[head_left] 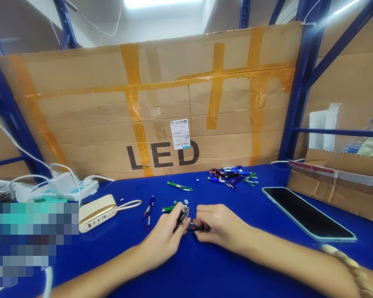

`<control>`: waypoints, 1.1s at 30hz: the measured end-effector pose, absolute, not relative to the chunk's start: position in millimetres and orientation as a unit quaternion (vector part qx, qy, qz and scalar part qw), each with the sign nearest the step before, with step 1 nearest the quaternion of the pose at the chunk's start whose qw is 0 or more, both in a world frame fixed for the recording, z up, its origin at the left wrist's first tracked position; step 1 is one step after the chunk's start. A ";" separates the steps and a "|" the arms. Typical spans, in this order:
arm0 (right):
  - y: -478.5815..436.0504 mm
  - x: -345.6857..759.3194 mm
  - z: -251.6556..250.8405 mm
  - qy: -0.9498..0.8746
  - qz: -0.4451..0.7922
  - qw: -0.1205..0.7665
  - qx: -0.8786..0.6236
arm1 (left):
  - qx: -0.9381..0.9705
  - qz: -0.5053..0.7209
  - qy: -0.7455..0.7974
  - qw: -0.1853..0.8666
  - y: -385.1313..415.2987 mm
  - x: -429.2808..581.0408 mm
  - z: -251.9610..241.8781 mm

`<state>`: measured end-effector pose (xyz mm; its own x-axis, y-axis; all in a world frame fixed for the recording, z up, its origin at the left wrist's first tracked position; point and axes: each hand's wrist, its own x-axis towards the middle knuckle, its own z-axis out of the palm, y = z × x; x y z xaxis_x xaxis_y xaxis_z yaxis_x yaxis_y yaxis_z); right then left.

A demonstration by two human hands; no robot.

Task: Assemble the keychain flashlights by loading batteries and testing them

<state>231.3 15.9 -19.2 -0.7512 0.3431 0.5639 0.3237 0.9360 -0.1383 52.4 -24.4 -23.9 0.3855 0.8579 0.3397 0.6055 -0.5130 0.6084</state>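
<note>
My left hand (166, 234) is closed around a small black penlight (180, 218), whose silvery end sticks up past the thumb. My right hand (219, 223) pinches a dark curved piece (195, 227), which looks like a clip; my fingers hide whether it joins the penlight. Just beyond the left fingers lies a green penlight (168, 209), partly covered by that hand. To the left is a blue-purple penlight (148, 207) with a carabiner clip, and farther back another green penlight (177, 185) with a clip.
Several colourful penlights (230, 176) are heaped at the back. A phone (307, 211) lies right, before an open cardboard box (338, 178). A cream power bank (98, 212) and a white power strip (77, 190) with cables are left. A large carton (96, 124) walls the back of the blue table (186, 273).
</note>
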 end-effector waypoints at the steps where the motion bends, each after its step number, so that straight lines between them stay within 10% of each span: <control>1: 16.3 231.4 -18.6 -0.937 0.021 0.303 -0.171 | 0.808 0.321 0.453 0.200 -24.8 52.4 -23.8; 15: 21.6 236.3 -10.7 -0.931 0.078 0.322 -0.155 | 0.649 0.429 0.435 0.453 -18.0 55.4 -17.5; 24: 12.2 229.9 -7.2 -0.867 0.254 0.355 -0.242 | 0.674 0.447 0.438 0.393 -19.7 54.2 -16.3; 33: 12.6 232.0 -10.4 -0.933 -0.054 0.312 -0.172 | 0.678 0.452 0.427 0.392 -18.4 53.3 -22.7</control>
<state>232.0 12.6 -10.4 -0.7459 0.2880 0.6006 0.3552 0.9348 -0.0072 53.3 -18.4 -22.7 0.2274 0.9331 0.2784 0.2241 -0.3284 0.9176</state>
